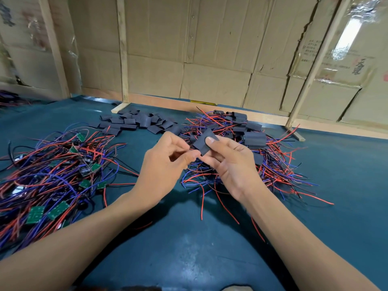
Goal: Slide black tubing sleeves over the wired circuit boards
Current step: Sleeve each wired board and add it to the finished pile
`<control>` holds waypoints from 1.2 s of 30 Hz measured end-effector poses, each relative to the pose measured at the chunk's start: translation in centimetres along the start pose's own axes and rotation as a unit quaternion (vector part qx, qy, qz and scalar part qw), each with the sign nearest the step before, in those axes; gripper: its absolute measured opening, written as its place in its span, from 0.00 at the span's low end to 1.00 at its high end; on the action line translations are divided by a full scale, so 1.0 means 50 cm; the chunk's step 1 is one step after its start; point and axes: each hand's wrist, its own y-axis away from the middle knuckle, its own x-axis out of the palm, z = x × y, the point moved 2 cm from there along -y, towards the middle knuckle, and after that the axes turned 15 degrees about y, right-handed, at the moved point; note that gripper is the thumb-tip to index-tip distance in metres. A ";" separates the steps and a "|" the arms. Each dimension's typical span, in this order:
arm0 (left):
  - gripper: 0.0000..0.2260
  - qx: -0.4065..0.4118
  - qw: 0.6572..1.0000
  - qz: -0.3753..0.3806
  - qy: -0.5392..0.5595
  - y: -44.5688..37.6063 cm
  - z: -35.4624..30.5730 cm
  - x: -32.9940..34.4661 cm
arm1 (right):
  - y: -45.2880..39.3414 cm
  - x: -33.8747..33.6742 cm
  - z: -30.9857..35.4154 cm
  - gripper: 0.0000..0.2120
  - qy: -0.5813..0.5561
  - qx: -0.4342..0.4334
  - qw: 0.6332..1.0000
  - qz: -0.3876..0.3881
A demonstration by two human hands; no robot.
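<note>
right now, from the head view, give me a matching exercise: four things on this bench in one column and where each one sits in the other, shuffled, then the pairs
Things
1. black sleeve
2. pile of empty sleeves
3. bare green boards with wires
4. sleeved boards with wires

Places
A. heap at the left of the mat
B. far middle of the mat, near the cardboard wall
C. pinched in the right hand, left hand at its lower corner
D. heap at the right, behind the hands

Pairs: 1-C, 2-B, 3-A, 4-D
</note>
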 end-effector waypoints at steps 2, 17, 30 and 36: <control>0.11 -0.017 1.000 0.013 0.002 -0.004 0.003 0.000 | 0.002 -0.002 0.004 0.02 0.030 -0.015 0.999 -0.024; 0.11 0.069 0.882 0.250 -0.395 -0.045 -0.006 -0.093 | -0.012 -0.073 0.060 0.06 -0.061 -0.101 0.974 -0.195; 0.11 0.134 0.891 0.224 -0.372 -0.023 -0.003 -0.031 | -0.007 -0.057 0.055 0.04 -0.052 -0.112 0.978 -0.169; 0.13 0.144 0.933 0.175 -0.278 -0.016 -0.020 -0.027 | -0.002 -0.027 0.039 0.02 -0.008 -0.118 0.990 -0.077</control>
